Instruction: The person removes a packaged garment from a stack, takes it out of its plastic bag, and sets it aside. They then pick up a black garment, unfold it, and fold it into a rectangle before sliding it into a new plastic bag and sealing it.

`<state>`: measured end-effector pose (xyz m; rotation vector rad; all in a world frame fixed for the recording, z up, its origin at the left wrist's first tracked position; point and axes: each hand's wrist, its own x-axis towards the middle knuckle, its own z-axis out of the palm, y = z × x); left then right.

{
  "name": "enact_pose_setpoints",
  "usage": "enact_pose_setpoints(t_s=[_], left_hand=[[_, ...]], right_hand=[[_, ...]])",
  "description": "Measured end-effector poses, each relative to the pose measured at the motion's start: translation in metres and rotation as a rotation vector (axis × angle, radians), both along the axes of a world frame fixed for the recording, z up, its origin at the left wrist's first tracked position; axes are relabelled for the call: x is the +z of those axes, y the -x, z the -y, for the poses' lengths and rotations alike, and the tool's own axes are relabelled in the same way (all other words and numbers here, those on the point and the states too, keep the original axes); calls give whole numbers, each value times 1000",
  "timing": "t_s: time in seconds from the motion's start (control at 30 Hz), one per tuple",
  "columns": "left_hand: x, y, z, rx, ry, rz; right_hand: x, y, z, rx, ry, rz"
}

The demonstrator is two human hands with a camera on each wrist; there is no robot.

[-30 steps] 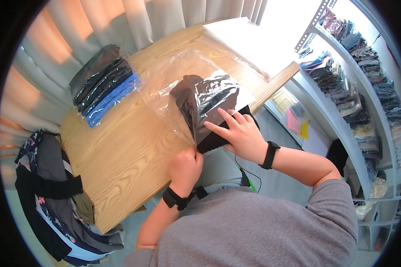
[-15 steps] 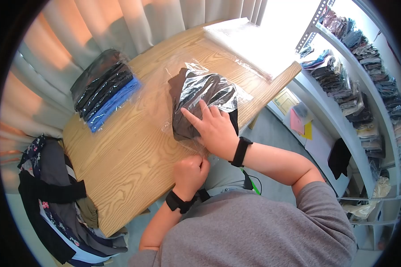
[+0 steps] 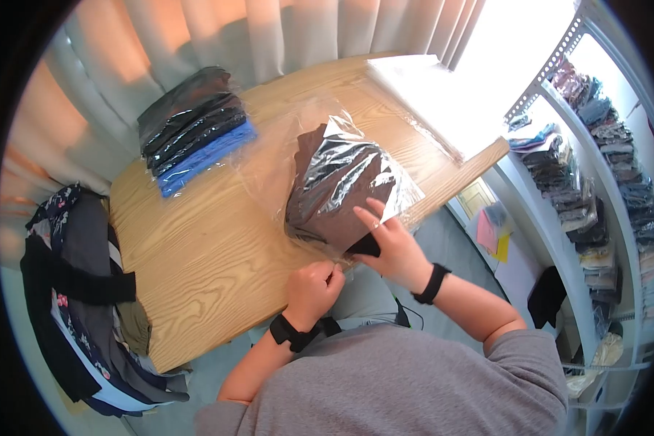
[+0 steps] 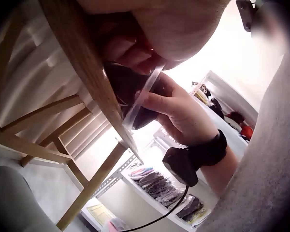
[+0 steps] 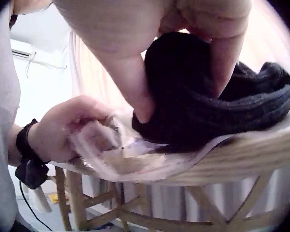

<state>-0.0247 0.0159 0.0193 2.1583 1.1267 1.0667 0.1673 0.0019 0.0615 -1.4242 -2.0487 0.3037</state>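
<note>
A folded dark brown garment [image 3: 341, 196] lies inside a clear plastic bag [image 3: 265, 185] at the table's near edge. My left hand [image 3: 314, 292] grips the bag's edge in curled fingers; in the right wrist view that left hand [image 5: 70, 128] has the crumpled plastic. My right hand [image 3: 397, 254] is at the bag's near right corner, fingers spread over the plastic. Close up in the right wrist view, its thumb and fingers pinch a black ribbed cloth part [image 5: 183, 96] at the bag's mouth.
Bagged black and blue garments [image 3: 196, 123] are stacked at the table's far left. Flat clear bags [image 3: 421, 94] lie at the far right. Loose clothes [image 3: 87, 291] hang beside the left edge. Shelves [image 3: 574, 189] of bagged items stand on the right.
My right hand first moved left over the garment, then back to the right near corner. The garment slid off its edge position further onto the table. My left hand kept its grip.
</note>
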Motion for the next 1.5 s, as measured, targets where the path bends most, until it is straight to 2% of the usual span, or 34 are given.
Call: enact_pose_setpoints(t_s=[0.07,0.1,0.17,0.27,0.37,0.47,0.6,0.67,0.8,0.87,0.9,0.93,1.0,1.07,1.13,1.17,1.23,1.33,1.4,1.47,1.5], left_hand=[[0,4,-1,-29,31,-1],[-1,6,0,-18,26,-1],[-4,10,3,-159,-1,-5],[-2,11,6,-209,-45,-66],[-2,15,5,-131,11,28],[-1,22,5,-170,63,6],[-3,23,4,-188,13,46],[2,26,4,-291,-33,-54],[-4,30,5,-292,-72,-17],[-5,34,8,-284,-49,22],[-4,37,10,-279,-53,20],[0,40,12,-266,-17,57],[1,46,13,-248,15,94],[-2,48,15,-267,12,120],[-4,46,17,-251,14,163],[-4,45,17,-238,14,201],[-1,46,16,-259,5,190],[-2,50,14,-305,3,160],[-2,53,13,-323,6,147],[-2,56,13,-381,8,133],[-2,56,14,-378,5,135]], right_hand=[[0,19,-2,-68,-1,19],[4,25,-5,-96,89,55],[1,35,-15,-97,46,65],[4,42,-29,-92,49,23],[22,31,-40,323,184,-88],[30,24,-47,325,302,64],[1,44,-62,464,82,64],[7,62,-68,484,90,86],[6,91,-96,558,164,54],[12,98,-108,657,203,-44],[16,98,-111,671,351,-134],[16,97,-112,676,347,-134],[14,89,-112,664,167,-104],[21,79,-105,632,150,-77],[19,74,-95,104,75,252],[18,74,-96,103,75,254],[14,71,-101,-62,197,351],[3,69,-134,12,86,247],[0,69,-150,32,85,310],[-16,70,-169,-64,148,259],[-20,69,-173,-12,85,397]])
